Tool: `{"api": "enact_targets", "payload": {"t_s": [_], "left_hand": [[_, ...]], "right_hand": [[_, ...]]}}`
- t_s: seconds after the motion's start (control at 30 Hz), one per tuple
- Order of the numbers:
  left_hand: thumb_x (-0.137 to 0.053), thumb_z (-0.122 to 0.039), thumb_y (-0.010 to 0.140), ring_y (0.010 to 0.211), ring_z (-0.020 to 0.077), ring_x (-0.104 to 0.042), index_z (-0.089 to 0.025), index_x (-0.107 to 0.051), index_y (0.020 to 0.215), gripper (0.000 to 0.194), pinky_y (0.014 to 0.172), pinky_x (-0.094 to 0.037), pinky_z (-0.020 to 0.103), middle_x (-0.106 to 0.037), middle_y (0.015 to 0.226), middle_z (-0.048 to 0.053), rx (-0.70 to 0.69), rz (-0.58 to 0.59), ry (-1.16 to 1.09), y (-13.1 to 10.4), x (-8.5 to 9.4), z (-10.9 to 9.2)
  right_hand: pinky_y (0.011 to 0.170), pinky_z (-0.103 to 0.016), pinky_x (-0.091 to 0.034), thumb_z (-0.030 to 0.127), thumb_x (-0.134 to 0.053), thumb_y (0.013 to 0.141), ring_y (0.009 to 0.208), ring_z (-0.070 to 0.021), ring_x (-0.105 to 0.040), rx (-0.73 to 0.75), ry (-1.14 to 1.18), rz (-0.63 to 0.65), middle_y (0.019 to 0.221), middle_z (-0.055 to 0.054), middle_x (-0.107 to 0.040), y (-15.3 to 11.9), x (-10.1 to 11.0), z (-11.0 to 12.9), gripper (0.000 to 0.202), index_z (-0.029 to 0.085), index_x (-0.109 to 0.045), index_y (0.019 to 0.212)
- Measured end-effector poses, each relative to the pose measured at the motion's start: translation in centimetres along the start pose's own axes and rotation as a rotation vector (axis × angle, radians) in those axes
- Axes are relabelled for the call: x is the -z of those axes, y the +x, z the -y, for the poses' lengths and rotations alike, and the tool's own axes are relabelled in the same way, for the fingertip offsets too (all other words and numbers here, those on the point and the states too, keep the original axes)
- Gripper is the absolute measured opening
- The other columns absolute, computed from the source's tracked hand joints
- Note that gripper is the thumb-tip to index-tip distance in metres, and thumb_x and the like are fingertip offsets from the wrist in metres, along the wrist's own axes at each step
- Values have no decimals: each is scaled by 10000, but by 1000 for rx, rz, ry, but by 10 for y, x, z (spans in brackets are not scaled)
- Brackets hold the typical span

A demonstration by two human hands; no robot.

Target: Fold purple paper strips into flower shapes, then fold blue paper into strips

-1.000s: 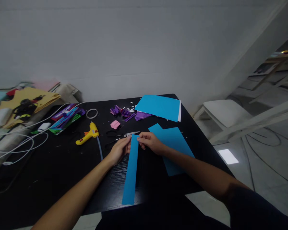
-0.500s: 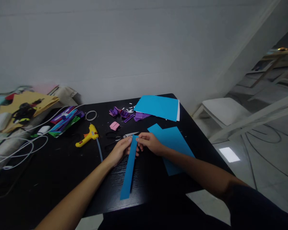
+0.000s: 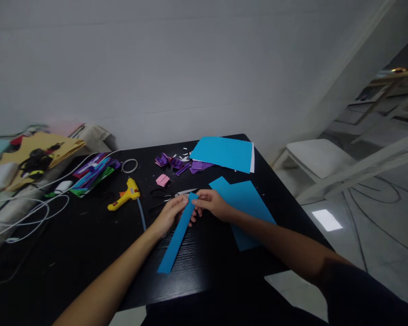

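Observation:
A long strip of blue paper [image 3: 177, 239] slants down toward the table's front edge, its upper end between my two hands. My left hand [image 3: 172, 212] pinches the strip's left edge near the top. From the other side, my right hand [image 3: 213, 204] grips the same end with thumb and fingers. Just behind my hands lie scissors [image 3: 185, 192] with dark handles, partly hidden by my left hand. Under my right forearm rests a cut sheet of blue paper [image 3: 250, 201].
Left of my hands is a yellow glue gun [image 3: 125, 195] with a glue stick in it. Behind are a pink folded paper piece [image 3: 162, 180], purple paper scraps [image 3: 200, 167], a tape roll [image 3: 129, 165] and blue sheets [image 3: 221, 153]. White cables [image 3: 41, 222] run at left; a white chair [image 3: 319, 156] stands right.
The strip's lower end has swung to the left, so it slants more. Both hands keep hold of its upper end and have barely moved.

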State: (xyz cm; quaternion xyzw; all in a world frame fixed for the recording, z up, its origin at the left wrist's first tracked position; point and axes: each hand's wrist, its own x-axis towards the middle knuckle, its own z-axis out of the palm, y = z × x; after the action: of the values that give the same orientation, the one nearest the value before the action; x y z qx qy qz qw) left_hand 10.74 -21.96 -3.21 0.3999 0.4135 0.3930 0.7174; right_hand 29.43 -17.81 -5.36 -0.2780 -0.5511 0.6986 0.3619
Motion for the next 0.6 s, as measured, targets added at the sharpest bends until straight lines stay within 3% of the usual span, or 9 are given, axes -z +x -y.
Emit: {"api": "enact_targets", "payload": {"t_s": [0.3,0.6], "left_hand": [[-708,-514,867,621,167,-692,-132,-614,869,394,544,-589,257,-726,758,80,-53,31,60,1,0,1],[-724,-543,846,604,160,-690,-140,-595,867,423,530,-590,252,-719,743,61,-58,13,88,0,-1,-1]], "right_hand": [[571,-253,-490,395,-870,722,609,-139,-643,-12,12,72,704,-31,-723,-2,-1,4,346,143,-660,830],[577,-258,-506,396,-824,783,607,-147,-654,-11,26,74,702,-44,-726,-1,1,1,308,136,-668,841]]}}
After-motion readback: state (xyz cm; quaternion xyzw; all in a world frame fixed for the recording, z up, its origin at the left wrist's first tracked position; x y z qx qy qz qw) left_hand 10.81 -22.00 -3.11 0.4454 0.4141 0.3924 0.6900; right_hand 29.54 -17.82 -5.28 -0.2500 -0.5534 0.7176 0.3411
